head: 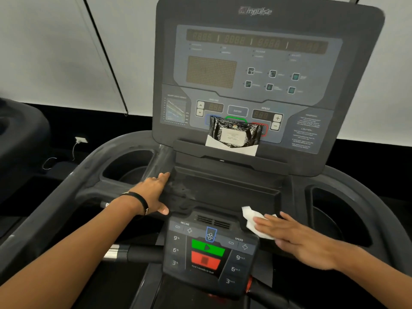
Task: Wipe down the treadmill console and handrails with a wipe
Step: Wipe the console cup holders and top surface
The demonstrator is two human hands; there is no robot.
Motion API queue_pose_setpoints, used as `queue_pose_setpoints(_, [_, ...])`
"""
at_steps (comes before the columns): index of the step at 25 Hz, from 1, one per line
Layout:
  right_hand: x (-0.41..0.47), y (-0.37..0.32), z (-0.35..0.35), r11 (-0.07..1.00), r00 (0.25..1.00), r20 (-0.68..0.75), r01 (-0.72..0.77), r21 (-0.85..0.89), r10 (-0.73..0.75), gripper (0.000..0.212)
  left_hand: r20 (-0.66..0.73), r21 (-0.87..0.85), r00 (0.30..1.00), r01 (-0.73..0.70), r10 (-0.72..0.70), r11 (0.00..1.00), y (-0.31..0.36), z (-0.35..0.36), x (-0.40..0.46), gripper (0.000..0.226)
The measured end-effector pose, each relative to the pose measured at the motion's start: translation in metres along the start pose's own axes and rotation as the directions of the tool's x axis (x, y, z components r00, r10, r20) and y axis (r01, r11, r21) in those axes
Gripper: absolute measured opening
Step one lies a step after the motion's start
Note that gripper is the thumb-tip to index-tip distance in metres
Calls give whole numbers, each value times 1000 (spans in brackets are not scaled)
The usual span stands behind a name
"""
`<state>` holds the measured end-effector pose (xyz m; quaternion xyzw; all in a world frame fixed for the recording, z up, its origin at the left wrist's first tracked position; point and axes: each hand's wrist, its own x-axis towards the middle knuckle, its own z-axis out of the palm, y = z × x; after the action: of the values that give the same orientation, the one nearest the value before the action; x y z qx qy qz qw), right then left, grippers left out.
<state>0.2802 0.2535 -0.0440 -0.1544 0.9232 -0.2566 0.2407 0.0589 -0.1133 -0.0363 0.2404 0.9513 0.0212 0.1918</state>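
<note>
The dark treadmill console fills the upper middle of the view, its displays unlit. Below it sits a flat tray, then a small control panel with green and red buttons. My right hand lies flat on a white wipe, pressing it to the tray's right front corner beside the panel. My left hand rests open on the tray's left edge, a black band on its wrist. The left handrail curves down from the console. A steel-tipped grip bar runs under my left forearm.
A black wipes packet on a white sheet leans against the console's lower buttons. Cup holders open at the left and right of the tray. Another dark machine stands at the far left. A white wall lies behind.
</note>
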Motion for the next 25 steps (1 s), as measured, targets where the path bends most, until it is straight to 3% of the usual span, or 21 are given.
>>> queue_pose_setpoints(5, [90, -13, -21, 997, 997, 70, 9, 76, -14, 57, -74, -163, 997, -37, 25, 986, -7, 2, -8, 117])
queue_pose_setpoints(7, [125, -26, -27, 998, 991, 119, 61, 1, -60, 55, -79, -155, 996, -62, 50, 986, -8, 2, -7, 117])
queue_pose_setpoints(13, [218, -110, -38, 953, 953, 288, 169, -253, -92, 76, -51, -212, 999, -25, 14, 977, -36, 11, -9, 114])
queue_pose_setpoints(16, [231, -146, -28, 941, 973, 233, 82, -328, -4, 68, -49, -128, 999, -20, 14, 992, -48, 5, -5, 102])
queue_pose_setpoints(20, [209, -174, -4, 938, 995, 4, -94, -334, 101, 47, -76, -46, 997, -1, -3, 999, -75, 9, -7, 98])
queue_pose_setpoints(23, [196, -193, 18, 910, 965, -88, -260, -323, 245, 60, -28, -1, 999, 44, -44, 999, -104, 19, -13, 96])
queue_pose_setpoints(25, [210, -210, 21, 911, 932, -142, -358, -205, 334, 72, -5, 44, 999, 35, -35, 998, -115, 21, -12, 89])
